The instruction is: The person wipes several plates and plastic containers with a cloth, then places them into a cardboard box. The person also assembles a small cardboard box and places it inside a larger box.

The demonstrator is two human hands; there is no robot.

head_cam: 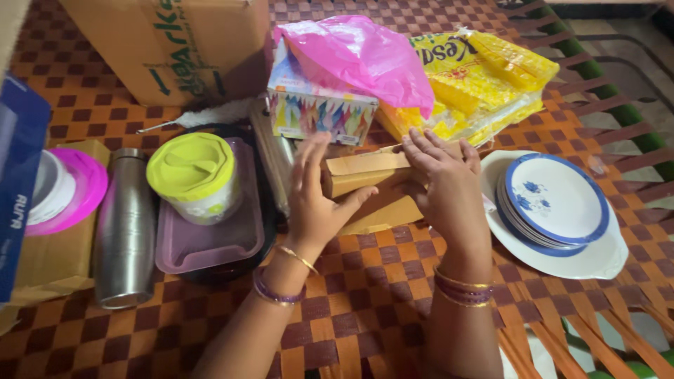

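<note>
My left hand [316, 193] and my right hand [446, 186] both press on a small brown cardboard box [365, 172] lying on the checked brown mat. The left palm covers the box's left end with fingers pointing up. On the other end, the right hand grips from above. One of the box's flaps [382, 214] sticks out below, toward me. Both wrists wear bangles.
A colourful patterned box [319, 112] with a pink plastic bag [358, 52] on it sits behind, beside yellow packets [484, 77]. Stacked blue-rimmed plates [554, 203] lie right. Left are a lime-lidded container [193, 175] on a mauve tray [210, 245], a steel bottle [125, 228] and a large carton [175, 45].
</note>
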